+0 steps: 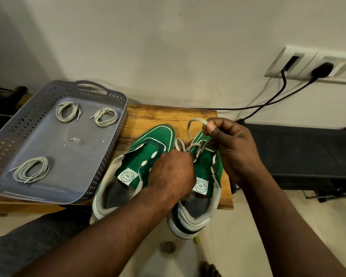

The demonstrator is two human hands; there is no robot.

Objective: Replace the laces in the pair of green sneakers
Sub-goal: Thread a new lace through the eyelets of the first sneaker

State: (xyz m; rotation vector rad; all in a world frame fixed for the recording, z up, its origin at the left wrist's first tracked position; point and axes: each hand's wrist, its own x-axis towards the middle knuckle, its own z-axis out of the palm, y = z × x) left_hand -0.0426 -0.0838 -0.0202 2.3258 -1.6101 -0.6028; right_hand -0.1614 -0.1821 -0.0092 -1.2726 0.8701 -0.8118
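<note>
Both green sneakers sit toes-away on the wooden table (148, 114), heels hanging over the near edge. Left sneaker (140, 156) is on your left, right sneaker (206, 162) beside it, the two touching or nearly so.

Your right hand (230, 144) has its fingers (210, 127) pinched together on a loop of the pale lace (194, 121), lifted above the toe end of the right sneaker. Your left hand (172, 172) rests over the gap between the two shoes, near the eyelets; its fingers are curled under and hidden, so I cannot tell whether they grip the lace or only steady the shoe.

Three coiled laces (31, 169) lie in the grey tray (112, 136) to the left, well apart from the shoes.

Judgement: step in hand is working one lace through the right sneaker's eyelets. Whether it is coming out or going in cannot be read from here. The left sneaker also shows lace along its eyelet row.

Next move calls for: keep tension on the loop, feed or draw one eyelet at a time, hold the shoe down with your left hand so it doesn't tip off the edge.
</note>
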